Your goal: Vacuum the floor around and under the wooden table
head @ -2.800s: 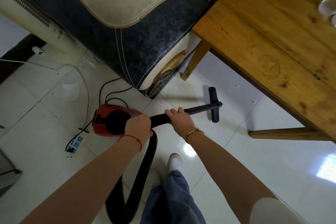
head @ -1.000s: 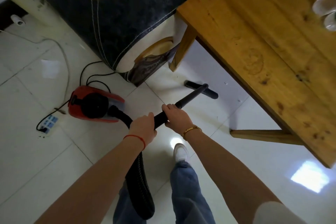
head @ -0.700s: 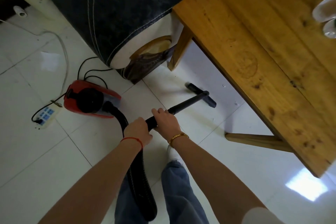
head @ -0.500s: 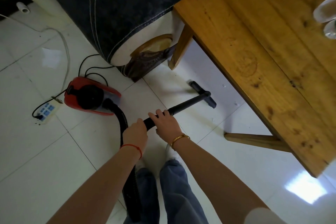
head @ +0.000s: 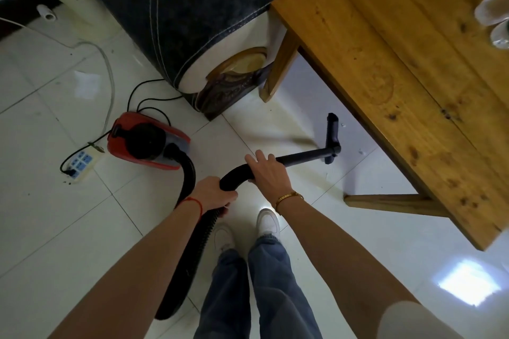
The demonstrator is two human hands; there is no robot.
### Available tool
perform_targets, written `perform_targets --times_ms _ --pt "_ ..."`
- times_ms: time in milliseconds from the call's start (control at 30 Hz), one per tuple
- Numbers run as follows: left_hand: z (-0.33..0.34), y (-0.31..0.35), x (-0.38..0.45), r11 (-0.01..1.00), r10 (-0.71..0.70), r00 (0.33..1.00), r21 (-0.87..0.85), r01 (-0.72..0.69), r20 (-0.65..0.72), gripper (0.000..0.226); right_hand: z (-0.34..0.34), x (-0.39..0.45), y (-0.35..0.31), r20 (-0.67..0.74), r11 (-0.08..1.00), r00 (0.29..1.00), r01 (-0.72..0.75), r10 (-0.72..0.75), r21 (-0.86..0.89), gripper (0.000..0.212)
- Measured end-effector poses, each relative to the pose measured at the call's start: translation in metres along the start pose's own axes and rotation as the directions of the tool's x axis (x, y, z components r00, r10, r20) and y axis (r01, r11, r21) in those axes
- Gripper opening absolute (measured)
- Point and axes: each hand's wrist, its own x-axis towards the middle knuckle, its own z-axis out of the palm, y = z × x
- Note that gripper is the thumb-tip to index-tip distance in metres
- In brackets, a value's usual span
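Glossy white tiles [head: 68,228], both hands gripping smooth black wand [head: 303,157], ribbed hose [head: 190,250], grainy wooden table [head: 399,69]

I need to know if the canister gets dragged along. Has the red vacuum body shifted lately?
Cannot tell: the red vacuum body sits beside the white power strip as before.

Both hands grip the vacuum wand [head: 303,157] beside the wooden table [head: 399,69].

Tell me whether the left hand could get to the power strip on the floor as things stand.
Probably not without letting go: the left hand grips the vacuum hose, and the power strip lies low beyond the red vacuum. No obstacle between, but bending down is needed.
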Motion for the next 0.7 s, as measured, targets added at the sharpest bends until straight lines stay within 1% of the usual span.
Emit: perform_targets --times_ms 33,167,233,267,367,433,467,567,600,667,700 --pt "0.000 0.000 -0.002 1.000 0.008 1.000 0.001 -0.008 -0.019 0.015 0.000 -0.001 -0.003 -0.010 1.000 1.000 -0.006 0.007 0.023 0.046" --pt "0.002 0.003 -0.014 0.988 -0.028 0.997 -0.154 0.016 -0.078 0.020 0.000 0.004 -0.015 -0.009 0.996 1.000 0.005 -0.004 0.087 0.038" --pt "0.004 0.002 -0.015 0.985 -0.030 0.993 -0.174 0.010 -0.112 0.021 0.000 0.006 -0.020 -0.001 0.994 1.000 0.013 -0.013 0.109 0.039" --pt "0.003 0.000 -0.014 0.988 -0.022 0.991 -0.154 0.001 -0.135 0.022 0.001 0.007 -0.022 -0.001 0.993 1.000 0.010 -0.010 0.122 0.040" --pt "-0.002 -0.010 -0.011 0.999 0.037 0.970 0.009 -0.036 -0.241 0.027 0.004 0.009 -0.026 -0.003 0.984 1.000 0.000 0.000 0.178 0.043" --pt "-0.003 -0.016 -0.012 0.996 0.065 0.951 0.078 -0.043 -0.304 0.024 0.005 0.011 -0.028 0.003 0.970 1.000 0.011 -0.012 0.241 0.046" --pt "-0.004 -0.019 -0.012 0.995 0.068 0.945 0.086 -0.042 -0.321 0.023 0.005 0.011 -0.029 0.007 0.963 1.000 0.017 -0.019 0.269 0.047" --pt "-0.008 -0.023 -0.014 0.999 0.049 0.928 0.030 -0.041 -0.370 0.017 0.008 0.012 -0.035 0.016 0.943 1.000 0.012 -0.019 0.333 0.052" --pt "-0.009 -0.023 -0.015 0.997 0.071 0.912 0.065 -0.049 -0.404 0.023 0.009 0.013 -0.037 0.025 0.938 1.000 0.006 -0.015 0.347 0.053" --pt "-0.012 -0.024 -0.016 0.953 0.167 0.878 0.301 -0.027 -0.449 0.039 0.012 0.013 -0.044 0.039 0.924 0.999 0.000 -0.016 0.381 0.054" --pt "-0.013 -0.024 -0.016 0.903 0.214 0.863 0.429 0.002 -0.457 0.040 0.014 0.014 -0.047 0.042 0.913 0.999 -0.003 -0.015 0.407 0.054"
